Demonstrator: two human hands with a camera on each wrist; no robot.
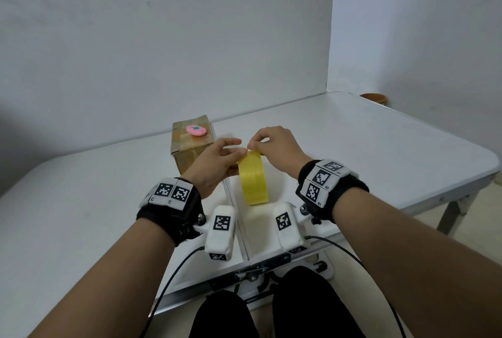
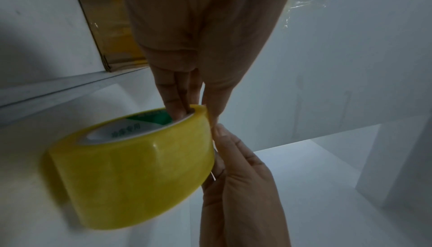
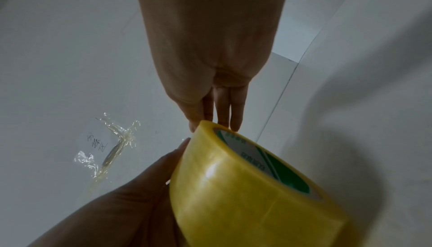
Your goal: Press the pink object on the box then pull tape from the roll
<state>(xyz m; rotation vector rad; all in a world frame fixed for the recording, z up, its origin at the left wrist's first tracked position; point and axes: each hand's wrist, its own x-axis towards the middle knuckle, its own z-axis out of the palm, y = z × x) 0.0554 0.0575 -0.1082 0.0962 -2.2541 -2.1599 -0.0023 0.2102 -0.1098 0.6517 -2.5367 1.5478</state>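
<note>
Just below the middle of the head view, both hands meet over a yellow tape roll (image 1: 253,180) held on edge above the white table (image 1: 380,142). The left hand (image 1: 214,165) grips the roll from the left side of the frame: in the left wrist view its fingers (image 2: 174,101) reach into the core while the thumb lies along the outer rim, so the roll is clamped between them. The right hand (image 1: 275,147) sits at the top of the roll with its fingers curled, thumb and fingertips pinching at the roll's upper edge; whether a loose end of tape is between them is too small to tell. In the right wrist view the roll (image 3: 252,188) fills the lower right of the frame, with its green-printed core showing.

Up and to the left of the hands stands a taped cardboard box (image 1: 190,144) with a small pink thing (image 1: 195,130) on top. At the right edge of the head view, beyond the table's far corner, a brown pot (image 1: 375,98) shows
</note>
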